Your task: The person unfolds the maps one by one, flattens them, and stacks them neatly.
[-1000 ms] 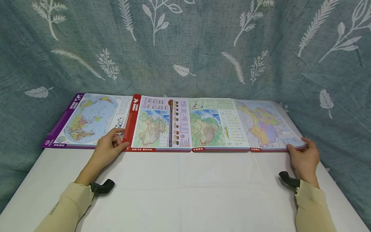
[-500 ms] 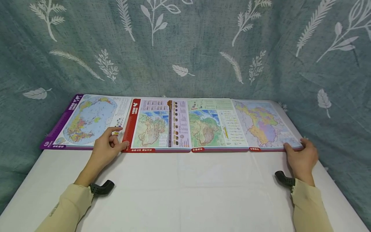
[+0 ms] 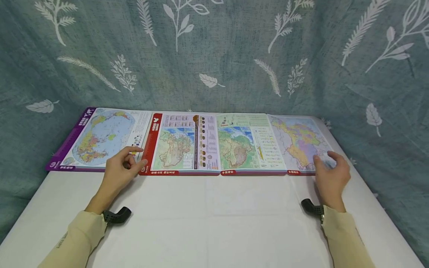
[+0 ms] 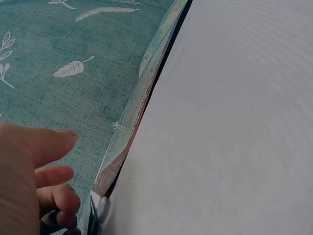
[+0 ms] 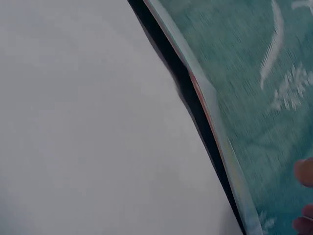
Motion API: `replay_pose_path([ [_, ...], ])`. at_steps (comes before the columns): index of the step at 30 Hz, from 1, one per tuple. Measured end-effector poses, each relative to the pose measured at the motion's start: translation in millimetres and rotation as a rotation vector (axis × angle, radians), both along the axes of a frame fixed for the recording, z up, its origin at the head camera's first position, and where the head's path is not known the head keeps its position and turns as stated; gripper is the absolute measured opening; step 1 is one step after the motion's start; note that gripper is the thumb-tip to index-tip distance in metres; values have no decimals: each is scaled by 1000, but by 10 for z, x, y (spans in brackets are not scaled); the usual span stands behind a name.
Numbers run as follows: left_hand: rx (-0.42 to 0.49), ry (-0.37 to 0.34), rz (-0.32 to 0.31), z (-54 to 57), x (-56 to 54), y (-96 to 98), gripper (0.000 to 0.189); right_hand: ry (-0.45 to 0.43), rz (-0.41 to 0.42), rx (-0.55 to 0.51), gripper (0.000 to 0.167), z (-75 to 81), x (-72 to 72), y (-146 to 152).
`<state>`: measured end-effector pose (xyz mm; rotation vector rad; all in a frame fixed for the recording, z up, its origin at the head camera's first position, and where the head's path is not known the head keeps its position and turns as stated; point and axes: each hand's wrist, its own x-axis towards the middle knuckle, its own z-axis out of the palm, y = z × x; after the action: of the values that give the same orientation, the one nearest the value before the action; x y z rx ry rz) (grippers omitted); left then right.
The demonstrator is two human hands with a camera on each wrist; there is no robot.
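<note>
A fold-out map with a red left strip lies spread on the table, its three panels side by side. To its left is a purple-edged world map. At the seam between the two maps, my left hand has its thumb by the red strip and its index finger extended; whether they touch the paper is unclear. My right hand is over the near part of the right panel, thumb and index finger apart, holding nothing. In the right wrist view only the fingertips show, beside the map's near edge.
The white-covered table stretches in front of the maps. Behind them hangs a green-blue curtain with white leaf prints, close to their far edge. A black wrist camera sits on the left wrist, another on the right.
My right hand has let go of the map's right edge and moved left over the right panel. The red strip's far end has dropped slightly. My left hand has barely moved.
</note>
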<state>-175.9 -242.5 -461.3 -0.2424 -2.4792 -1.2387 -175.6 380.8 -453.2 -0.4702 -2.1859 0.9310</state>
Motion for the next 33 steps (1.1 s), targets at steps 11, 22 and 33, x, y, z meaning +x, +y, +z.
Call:
replay_pose_path([
  [11, -44, 68, 15, -9, -24, 19, 24, 19, 192, 49, 47, 31, -58, -523],
  [22, -57, 119, 64, 31, -35, 22, 24, -59, 283, 110, 52, 9, -101, -827],
  [33, -37, 77, 76, 45, -33, 17, 32, -85, 366, 147, 59, -37, -151, -1226],
])
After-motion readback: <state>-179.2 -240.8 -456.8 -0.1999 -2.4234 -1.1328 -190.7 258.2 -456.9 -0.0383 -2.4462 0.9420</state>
